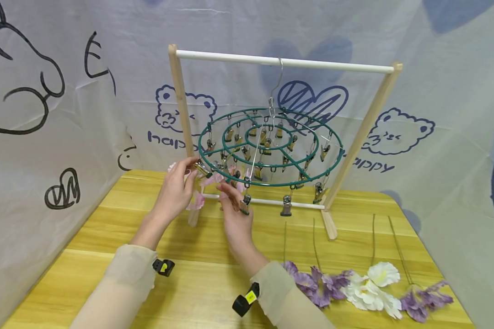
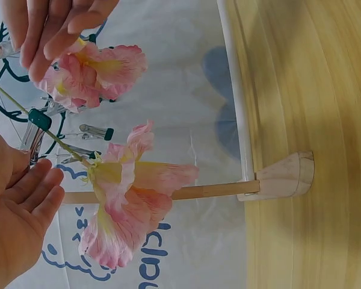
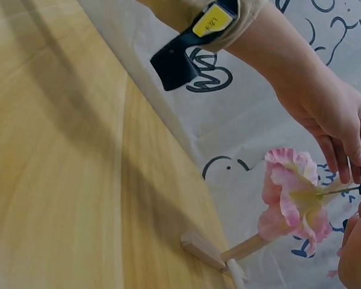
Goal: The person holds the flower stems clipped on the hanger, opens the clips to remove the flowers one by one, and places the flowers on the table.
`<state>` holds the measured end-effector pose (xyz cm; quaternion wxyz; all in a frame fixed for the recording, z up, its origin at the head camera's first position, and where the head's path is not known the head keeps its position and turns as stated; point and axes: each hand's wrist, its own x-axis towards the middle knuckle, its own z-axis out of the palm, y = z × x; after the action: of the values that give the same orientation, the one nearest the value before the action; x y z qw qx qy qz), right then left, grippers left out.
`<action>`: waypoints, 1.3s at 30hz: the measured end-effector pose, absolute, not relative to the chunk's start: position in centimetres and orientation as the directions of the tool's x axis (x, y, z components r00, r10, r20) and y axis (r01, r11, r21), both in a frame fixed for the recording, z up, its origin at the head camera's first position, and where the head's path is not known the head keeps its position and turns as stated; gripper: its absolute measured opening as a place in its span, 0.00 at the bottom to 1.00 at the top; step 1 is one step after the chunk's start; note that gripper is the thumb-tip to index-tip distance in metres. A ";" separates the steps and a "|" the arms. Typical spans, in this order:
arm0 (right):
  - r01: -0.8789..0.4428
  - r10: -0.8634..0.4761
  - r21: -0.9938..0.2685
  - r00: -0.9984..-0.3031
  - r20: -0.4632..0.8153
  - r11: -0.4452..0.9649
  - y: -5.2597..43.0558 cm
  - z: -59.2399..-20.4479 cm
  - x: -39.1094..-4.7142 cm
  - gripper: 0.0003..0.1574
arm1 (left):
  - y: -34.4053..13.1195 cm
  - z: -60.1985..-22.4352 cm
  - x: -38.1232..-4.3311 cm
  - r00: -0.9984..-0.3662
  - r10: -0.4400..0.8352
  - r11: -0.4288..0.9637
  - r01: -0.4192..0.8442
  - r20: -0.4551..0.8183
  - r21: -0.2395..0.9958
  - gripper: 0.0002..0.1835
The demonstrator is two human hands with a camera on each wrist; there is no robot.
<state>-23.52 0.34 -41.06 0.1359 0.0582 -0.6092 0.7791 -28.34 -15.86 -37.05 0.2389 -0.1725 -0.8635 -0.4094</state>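
My left hand (image 1: 174,192) pinches a metal clip (image 1: 203,168) at the left edge of a green round hanger (image 1: 271,184). In the left wrist view, the green-tipped jaws of that clip lie across the thin stem of a pink artificial flower (image 2: 129,198), whose bloom hangs beyond my fingers. My right hand (image 1: 237,219) is raised beside the front left rim, close to a dangling clip (image 1: 245,204). In the left wrist view its fingers (image 2: 48,36) are loosely extended near a second pink flower (image 2: 93,75), with nothing held between them.
The hanger hangs by a hook (image 1: 281,75) from the white bar (image 1: 238,57) of a wooden stand (image 1: 364,132). Several clips dangle from its rings. Purple flowers (image 1: 321,285) and a white flower (image 1: 372,292) lie at the right front of the table (image 1: 206,274).
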 end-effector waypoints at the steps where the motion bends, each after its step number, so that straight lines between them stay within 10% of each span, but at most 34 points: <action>1: -0.296 0.135 -0.931 -0.953 0.272 -0.214 0.3 -41.0 -23.7 0.17 | -15.8 -37.0 -28.3 -0.824 0.101 0.604 0.496 0.558 0.623 0.20; 27: -0.320 0.217 -0.931 -0.935 0.280 -0.177 -0.6 -39.2 -25.7 0.15 | -15.9 -36.3 -27.8 -0.727 0.173 0.589 0.617 0.664 0.522 0.17; 39: -0.339 0.274 -0.894 -0.926 0.261 -0.294 -0.8 -38.9 -26.2 0.14 | -16.4 -35.2 -27.0 -0.811 0.244 0.580 0.562 0.532 0.590 0.16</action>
<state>-26.18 -0.79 -38.91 0.1905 0.0290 -0.5626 0.8039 -26.96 -16.45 -35.23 0.2013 -0.2325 -0.8656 -0.3951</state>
